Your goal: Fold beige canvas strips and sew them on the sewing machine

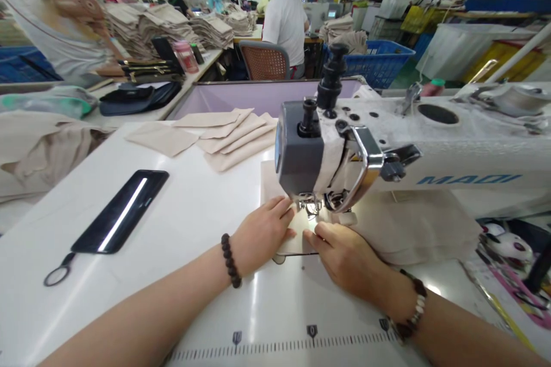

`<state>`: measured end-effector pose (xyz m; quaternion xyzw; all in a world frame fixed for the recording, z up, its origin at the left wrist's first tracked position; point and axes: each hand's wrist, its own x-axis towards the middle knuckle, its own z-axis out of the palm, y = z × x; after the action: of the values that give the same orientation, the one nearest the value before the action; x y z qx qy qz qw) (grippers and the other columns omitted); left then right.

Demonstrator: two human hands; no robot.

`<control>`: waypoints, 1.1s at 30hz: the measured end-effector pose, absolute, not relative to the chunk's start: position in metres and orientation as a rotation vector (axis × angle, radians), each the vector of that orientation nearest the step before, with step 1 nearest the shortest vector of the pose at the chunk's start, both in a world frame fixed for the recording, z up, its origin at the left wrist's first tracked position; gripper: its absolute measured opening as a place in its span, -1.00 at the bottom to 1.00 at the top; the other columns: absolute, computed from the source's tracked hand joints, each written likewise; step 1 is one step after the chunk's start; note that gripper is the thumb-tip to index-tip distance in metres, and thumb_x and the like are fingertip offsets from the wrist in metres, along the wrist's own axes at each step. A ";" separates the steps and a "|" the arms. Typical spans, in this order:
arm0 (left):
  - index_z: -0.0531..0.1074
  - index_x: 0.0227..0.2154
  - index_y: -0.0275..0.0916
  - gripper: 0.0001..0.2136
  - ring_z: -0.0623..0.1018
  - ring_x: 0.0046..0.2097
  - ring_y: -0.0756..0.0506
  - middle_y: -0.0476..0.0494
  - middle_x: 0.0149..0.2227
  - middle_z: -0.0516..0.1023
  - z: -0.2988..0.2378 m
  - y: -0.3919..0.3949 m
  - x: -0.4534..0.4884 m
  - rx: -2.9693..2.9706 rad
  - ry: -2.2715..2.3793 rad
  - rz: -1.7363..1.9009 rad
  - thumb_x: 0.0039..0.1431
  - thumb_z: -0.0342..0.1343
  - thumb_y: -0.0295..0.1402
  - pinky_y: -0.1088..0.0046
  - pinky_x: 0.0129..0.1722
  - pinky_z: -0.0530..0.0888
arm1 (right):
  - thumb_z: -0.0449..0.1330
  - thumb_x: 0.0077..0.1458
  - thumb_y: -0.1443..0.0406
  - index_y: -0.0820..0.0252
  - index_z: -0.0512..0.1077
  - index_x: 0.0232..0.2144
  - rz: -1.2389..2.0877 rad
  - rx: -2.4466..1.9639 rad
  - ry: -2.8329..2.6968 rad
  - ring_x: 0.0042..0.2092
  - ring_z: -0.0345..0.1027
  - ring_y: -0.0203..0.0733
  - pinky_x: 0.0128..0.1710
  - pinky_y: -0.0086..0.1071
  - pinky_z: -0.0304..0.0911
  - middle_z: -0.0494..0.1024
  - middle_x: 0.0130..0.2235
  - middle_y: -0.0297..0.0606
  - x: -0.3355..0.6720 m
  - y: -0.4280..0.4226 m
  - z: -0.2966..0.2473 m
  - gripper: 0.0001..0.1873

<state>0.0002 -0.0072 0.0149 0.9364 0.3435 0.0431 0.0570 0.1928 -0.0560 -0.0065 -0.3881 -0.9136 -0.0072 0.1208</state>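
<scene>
Left hand (263, 235) touches cloth (297, 244); blue basket (381, 67) seemingly holds fabric (355, 42).

Matt cloth (297, 245), shiny metal foot (310, 209), and we're right on top of it!
We've got a smooth, glossy table (206, 200) throwing back streaks of light, and look at that phone (123, 212), slick as glass! Up on the machine (456, 155) we see a painted finish, a satin cover (301, 146) that looks like plastic, and a polished metal bracket (371, 155), bright as a mirror. Further off, we spot a plastic basket (381, 63), and down here a matt, bumpy bracelet (231, 260).
</scene>
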 end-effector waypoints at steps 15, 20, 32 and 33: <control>0.33 -0.16 -0.38 -0.78 0.34 -0.02 -0.19 -0.26 -0.11 0.36 0.010 -0.002 -0.001 2.837 1.035 0.191 0.18 0.02 -0.36 0.26 -0.03 0.38 | -0.03 0.09 0.50 0.30 0.34 -0.29 -0.050 -1.171 -2.634 -0.45 0.08 -0.23 -0.44 -0.32 -0.02 0.31 -0.42 -0.24 0.188 -0.057 -0.004 -0.81; 0.33 -0.18 -0.39 -0.78 0.35 -0.04 -0.18 -0.24 -0.13 0.37 0.009 -0.002 -0.002 2.847 1.036 0.210 0.18 0.01 -0.35 0.27 -0.04 0.39 | -0.04 0.10 0.49 0.29 0.34 -0.28 -0.044 -1.186 -2.631 -0.45 0.09 -0.23 -0.44 -0.32 -0.01 0.31 -0.41 -0.25 0.189 -0.057 -0.006 -0.81; 0.38 -0.29 -0.34 -0.87 0.37 -0.05 -0.14 -0.20 -0.17 0.40 0.017 -0.004 -0.006 2.881 0.798 0.191 0.22 -0.05 -0.43 0.28 0.01 0.34 | -0.11 0.19 0.44 0.29 0.37 -0.33 -0.079 -1.070 -2.627 -0.46 0.06 -0.25 -0.46 -0.30 -0.07 0.30 -0.46 -0.27 0.190 -0.056 -0.006 -0.75; 0.38 -0.31 -0.32 -0.86 0.38 -0.07 -0.12 -0.18 -0.19 0.41 0.018 -0.007 -0.006 2.883 0.724 0.162 0.23 -0.07 -0.44 0.30 -0.01 0.35 | -0.12 0.20 0.43 0.28 0.37 -0.36 -0.061 -1.038 -2.625 -0.46 0.06 -0.25 -0.46 -0.30 -0.07 0.29 -0.47 -0.28 0.190 -0.056 -0.006 -0.73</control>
<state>-0.0061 -0.0073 0.0184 0.9652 0.2423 0.0543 0.0824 0.1905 -0.0565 -0.0062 -0.3632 -0.9179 -0.0213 0.1586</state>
